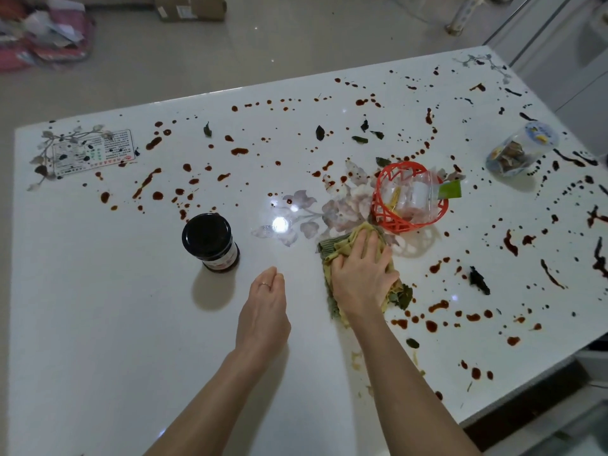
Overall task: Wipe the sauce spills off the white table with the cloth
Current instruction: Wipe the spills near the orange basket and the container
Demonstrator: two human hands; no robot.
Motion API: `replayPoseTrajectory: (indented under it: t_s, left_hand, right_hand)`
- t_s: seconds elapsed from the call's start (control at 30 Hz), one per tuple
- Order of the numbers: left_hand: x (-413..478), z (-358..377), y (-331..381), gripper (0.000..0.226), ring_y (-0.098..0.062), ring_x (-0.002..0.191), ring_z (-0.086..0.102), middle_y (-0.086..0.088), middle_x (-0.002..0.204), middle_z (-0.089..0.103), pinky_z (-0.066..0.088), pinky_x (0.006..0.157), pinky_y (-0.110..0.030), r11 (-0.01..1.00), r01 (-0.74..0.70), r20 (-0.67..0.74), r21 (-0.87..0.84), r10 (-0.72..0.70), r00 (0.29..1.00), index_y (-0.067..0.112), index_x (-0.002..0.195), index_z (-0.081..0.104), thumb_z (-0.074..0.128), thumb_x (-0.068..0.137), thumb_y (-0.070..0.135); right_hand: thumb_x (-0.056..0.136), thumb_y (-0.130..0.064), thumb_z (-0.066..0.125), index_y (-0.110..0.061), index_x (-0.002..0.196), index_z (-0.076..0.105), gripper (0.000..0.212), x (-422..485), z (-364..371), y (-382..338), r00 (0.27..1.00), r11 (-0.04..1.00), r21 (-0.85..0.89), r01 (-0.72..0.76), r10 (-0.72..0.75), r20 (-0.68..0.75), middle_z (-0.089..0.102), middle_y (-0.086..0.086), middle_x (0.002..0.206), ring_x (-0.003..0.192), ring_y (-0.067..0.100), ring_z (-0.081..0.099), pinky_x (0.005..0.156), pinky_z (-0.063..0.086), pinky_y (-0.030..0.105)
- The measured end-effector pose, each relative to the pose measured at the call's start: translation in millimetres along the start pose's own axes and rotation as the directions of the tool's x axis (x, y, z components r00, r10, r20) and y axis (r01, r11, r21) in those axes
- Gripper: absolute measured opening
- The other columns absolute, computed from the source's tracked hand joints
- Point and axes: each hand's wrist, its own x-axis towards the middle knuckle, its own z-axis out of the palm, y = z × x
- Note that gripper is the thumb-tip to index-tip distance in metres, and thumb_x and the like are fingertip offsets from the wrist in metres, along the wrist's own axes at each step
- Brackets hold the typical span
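Yellow-green cloth [334,250] is lying right of centre on the table [98,340], under the right hand [362,278], whose fingers [368,248] are pressing it flat, slightly apart. Left hand [265,311], lower centre, is holding nothing, fingers together and relaxed.

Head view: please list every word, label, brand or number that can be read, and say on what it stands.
No text can be read.
Sticker on the white table: small print, blurred.
Dark jar: red label, too blurred.
Plastic container: lid label, too small.
Cardboard box: label, too small.
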Motion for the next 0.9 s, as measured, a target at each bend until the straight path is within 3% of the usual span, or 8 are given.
replayPoseTrajectory:
  t_s: [0.07,0.2,0.33,0.53,0.67,0.73,0.9]
  left_hand:
    - [-1.0,0.7,-0.7,0.056,-0.017,0.140,0.014,-0.004,0.153,0.018,0.029,0.104,-0.021,1.000,0.003,0.009,0.018,-0.003,1.000,0.005,0.142,0.023,0.035,0.088,-0.006]
    - [-0.1,0.3,-2.0,0.053,-0.019,0.139,0.018,-0.006,0.152,0.021,0.031,0.104,-0.025,1.000,-0.015,0.014,0.022,0.015,1.000,0.004,0.139,0.028,0.038,0.088,-0.005]
    - [-1.2,-0.6,-3.4,0.051,-0.019,0.139,0.018,-0.005,0.152,0.022,0.032,0.102,-0.024,1.000,-0.017,0.028,0.023,0.016,0.999,0.004,0.135,0.031,0.035,0.086,-0.007]
    - [0.5,3.5,-2.1,0.048,-0.023,0.137,0.021,-0.007,0.150,0.024,0.037,0.097,-0.026,0.996,-0.034,0.024,0.084,0.033,0.999,0.002,0.128,0.037,0.036,0.081,-0.008]
    - [-0.1,0.9,-5.7,0.044,-0.022,0.137,0.021,-0.006,0.151,0.023,0.036,0.097,-0.025,0.996,-0.042,0.051,0.084,0.038,0.998,0.001,0.121,0.040,0.037,0.079,-0.009]
    - [0.7,2.6,-6.4,0.043,-0.024,0.135,0.023,-0.007,0.149,0.026,0.037,0.095,-0.025,0.995,-0.046,0.048,0.092,0.041,0.998,0.001,0.121,0.040,0.037,0.079,-0.008]
    - [-0.8,5.6,-5.5,0.057,-0.022,0.139,0.017,-0.007,0.153,0.018,0.033,0.101,-0.024,0.996,-0.059,0.033,0.070,0.057,0.998,0.002,0.136,0.032,0.037,0.080,-0.009]
  right_hand:
    - [0.099,-0.045,0.024,-0.014,0.158,0.001,0.070,0.8,-1.9,-5.5,1.000,1.000,0.007,-0.020,0.020,0.013,0.009,0.005,0.165,0.144,0.035,0.013,0.099,0.036,0.055]
    - [0.099,-0.046,0.024,-0.021,0.158,0.000,0.068,2.8,-1.0,15.9,0.996,0.996,-0.006,0.087,-0.087,0.004,0.008,0.000,0.165,0.147,0.031,0.009,0.100,0.038,0.055]
    - [0.099,-0.044,0.027,-0.021,0.158,0.002,0.068,3.6,-3.2,18.1,1.000,0.999,0.029,-0.021,0.022,-0.016,0.012,0.002,0.164,0.144,0.033,0.015,0.104,0.035,0.057]
    - [0.100,-0.043,0.027,-0.022,0.158,-0.001,0.068,-22.0,3.9,6.3,0.981,0.981,-0.014,0.196,-0.196,-0.002,0.004,-0.001,0.165,0.143,0.031,0.014,0.101,0.033,0.052]
    - [0.101,-0.042,0.028,-0.021,0.157,-0.006,0.069,-13.9,4.3,11.6,1.000,0.998,0.061,0.021,-0.021,-0.004,0.000,0.000,0.166,0.147,0.033,0.007,0.105,0.032,0.055]
    - [0.100,-0.043,0.030,-0.018,0.158,-0.006,0.072,-30.7,4.4,-5.5,1.000,0.997,0.075,0.007,-0.009,0.018,0.000,0.003,0.166,0.145,0.036,0.009,0.105,0.031,0.056]
    - [0.089,-0.041,0.042,-0.017,0.154,0.030,0.070,-61.8,27.0,0.1,0.974,0.976,0.027,0.216,-0.214,-0.069,0.034,0.004,0.157,0.132,0.035,0.032,0.086,0.044,0.052]
